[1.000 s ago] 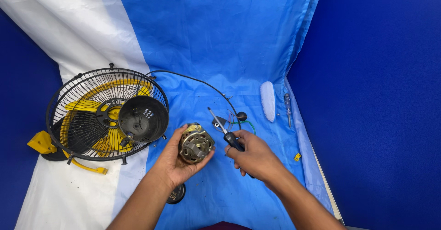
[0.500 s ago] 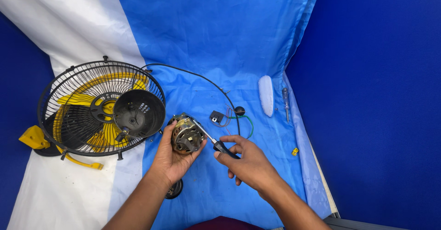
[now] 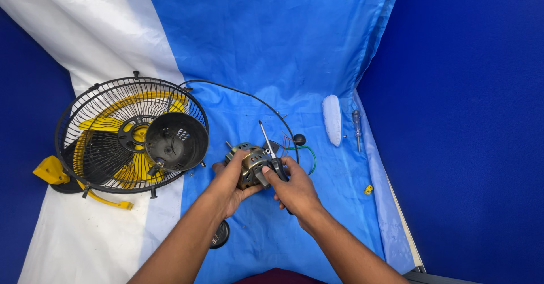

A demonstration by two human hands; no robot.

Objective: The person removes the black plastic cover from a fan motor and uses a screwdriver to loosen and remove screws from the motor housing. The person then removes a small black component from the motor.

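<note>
- Since half a second ago the screwdriver (image 3: 271,149) has swung: its shaft then lay toward the motor (image 3: 249,160) at upper left, and it now stands nearly upright, tip pointing away from the person, just right of the motor.
- The motor sits in much the same spot over the blue sheet (image 3: 272,51), right of the black-and-yellow fan cage (image 3: 122,134).
- Left hand (image 3: 229,185): palm under the motor, fingers curled round its brass-coloured body, thumb on top; forearm enters from lower left.
- Right hand (image 3: 297,192): fingers closed on the screwdriver's black handle, thumb pressed toward the motor's edge.
- Black cable (image 3: 243,94) arcs behind the motor; a second screwdriver (image 3: 357,128) and a white pad (image 3: 331,119) lie well apart to the right.
</note>
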